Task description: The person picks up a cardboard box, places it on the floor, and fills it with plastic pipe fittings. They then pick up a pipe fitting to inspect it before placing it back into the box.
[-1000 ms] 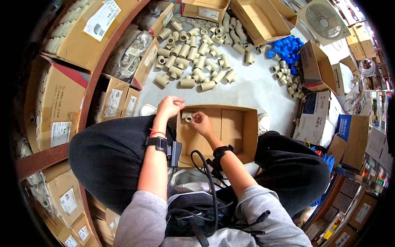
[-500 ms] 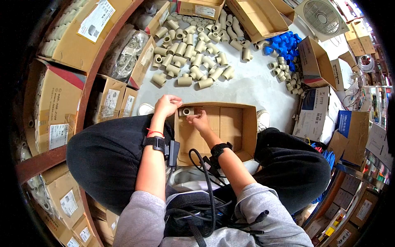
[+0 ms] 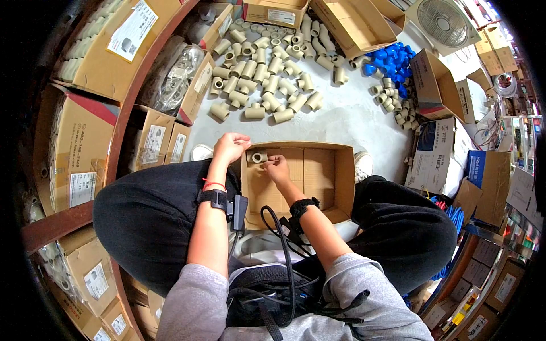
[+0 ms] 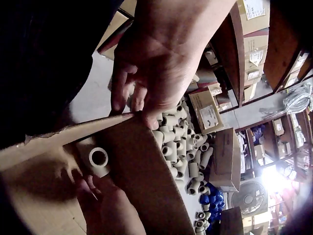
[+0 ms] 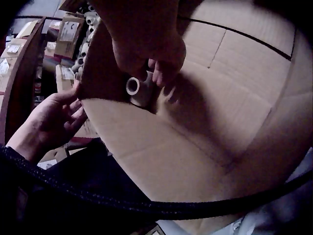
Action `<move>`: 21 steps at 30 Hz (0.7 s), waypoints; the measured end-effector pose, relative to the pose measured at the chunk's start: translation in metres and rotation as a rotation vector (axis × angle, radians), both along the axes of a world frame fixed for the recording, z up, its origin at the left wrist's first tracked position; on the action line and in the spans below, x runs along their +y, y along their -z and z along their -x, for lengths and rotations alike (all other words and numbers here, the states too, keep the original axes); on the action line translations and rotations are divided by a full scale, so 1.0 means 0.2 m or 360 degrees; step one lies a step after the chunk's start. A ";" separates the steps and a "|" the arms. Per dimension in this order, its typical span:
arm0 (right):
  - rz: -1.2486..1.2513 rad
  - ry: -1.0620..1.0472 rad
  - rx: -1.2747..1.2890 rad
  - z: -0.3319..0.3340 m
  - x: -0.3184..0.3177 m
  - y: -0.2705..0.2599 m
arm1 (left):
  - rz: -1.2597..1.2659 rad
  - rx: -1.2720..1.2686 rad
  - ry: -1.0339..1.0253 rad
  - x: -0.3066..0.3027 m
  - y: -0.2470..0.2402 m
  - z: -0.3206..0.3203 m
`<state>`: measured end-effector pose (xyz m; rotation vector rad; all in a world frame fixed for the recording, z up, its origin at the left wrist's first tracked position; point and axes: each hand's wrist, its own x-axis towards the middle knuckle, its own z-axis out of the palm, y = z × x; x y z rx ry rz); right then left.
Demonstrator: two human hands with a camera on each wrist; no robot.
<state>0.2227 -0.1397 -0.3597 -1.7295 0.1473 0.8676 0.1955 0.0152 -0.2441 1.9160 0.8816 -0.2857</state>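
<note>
A cardboard box [image 3: 329, 170] sits between the person's legs. In its far left corner lies a beige pipe tee [image 3: 259, 157], one round opening facing up in the left wrist view. The right hand [image 3: 277, 169] reaches into the box, thumb and fingertips bent at the tee's near end, pinching it close to the box floor. At the box's far left corner, the left hand [image 3: 230, 147] holds the rim from outside, thumb at the corner, fingers [image 4: 119, 93] along the outer wall.
Many beige pipe fittings [image 3: 248, 69] are spread on the floor beyond the box. Blue fittings [image 3: 392, 59] lie heaped at right, near an open carton [image 3: 432, 85] and a fan [image 3: 445, 23]. Shelves of cartons [image 3: 85, 142] stand at left. A black cable [image 3: 291, 244] hangs before the torso.
The tee has turned and settled into the box corner, its opening now upward. The right hand has shifted slightly beside it; the left hand stays at the rim.
</note>
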 end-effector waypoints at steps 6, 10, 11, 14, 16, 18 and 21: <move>-0.0338 0.0148 0.0265 -0.03 -0.01 -0.21 | 0.0023 0.0013 -0.0010 0.01 0.03 0.00; -0.0254 0.0010 0.0207 -0.04 -0.03 -0.21 | -0.0008 -0.0006 -0.0008 0.00 0.03 0.00; -0.0266 -0.0006 0.0218 -0.04 -0.03 -0.21 | -0.0005 -0.0014 -0.0016 0.00 0.05 0.00; -0.0301 -0.0039 0.0236 -0.02 -0.03 -0.13 | -0.0022 0.0000 -0.0016 0.00 0.03 0.01; -0.0314 -0.0037 0.0226 -0.01 -0.03 -0.12 | -0.0039 0.0001 -0.0003 0.00 0.03 0.00; -0.0287 -0.0064 0.0219 -0.02 -0.03 -0.13 | -0.0055 -0.0019 0.0014 0.00 0.03 0.00; -0.0153 -0.0118 0.0130 -0.02 -0.02 -0.17 | -0.0058 -0.0044 0.0021 0.00 0.02 0.00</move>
